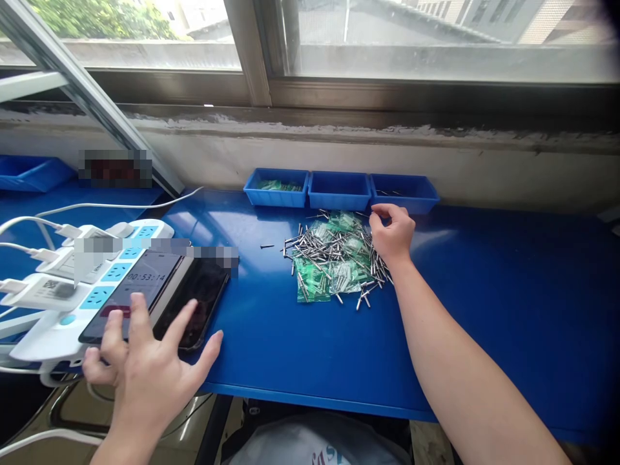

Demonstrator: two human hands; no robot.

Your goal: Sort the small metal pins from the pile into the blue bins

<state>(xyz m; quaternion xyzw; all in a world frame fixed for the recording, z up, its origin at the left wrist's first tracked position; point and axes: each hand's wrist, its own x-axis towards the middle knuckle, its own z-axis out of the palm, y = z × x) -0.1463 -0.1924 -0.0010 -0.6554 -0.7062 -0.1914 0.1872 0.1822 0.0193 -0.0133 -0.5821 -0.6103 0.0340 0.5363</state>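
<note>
The right hand [393, 234] is reaching out over the blue tabletop [508, 310], sitting at the two o'clock edge of the pin pile [334, 258]. Its fingers are curling loosely inward, thumb and forefinger nearly meeting, and whether a pin is pinched between them is too small to tell. The heel of the hand is lying against the outermost pins.

The pile itself is sprawling at the middle of the tabletop: short metal pins lying every which way over small green bags [312, 284]. One stray pin [266, 246] is lying apart at nine o'clock of the pile.

At twelve o'clock of the pile, three blue trays are standing in a row against the wall, touching side to side. The left tray [276, 195] is holding green bags, the middle tray [339, 194] is showing nothing I can make out, and the right tray [411, 197], just beyond the right hand's fingertips, is holding a few pins.

Down at eight o'clock, the left hand [145, 368] is hovering spread wide, fingers splayed, gripping nothing, its fingertips over the near ends of two phones [159, 294] lying side by side. One screen is showing a running timer. The phones are resting partly on a white power strip [58, 323] with plugs and white cables running off at nine o'clock.
</note>
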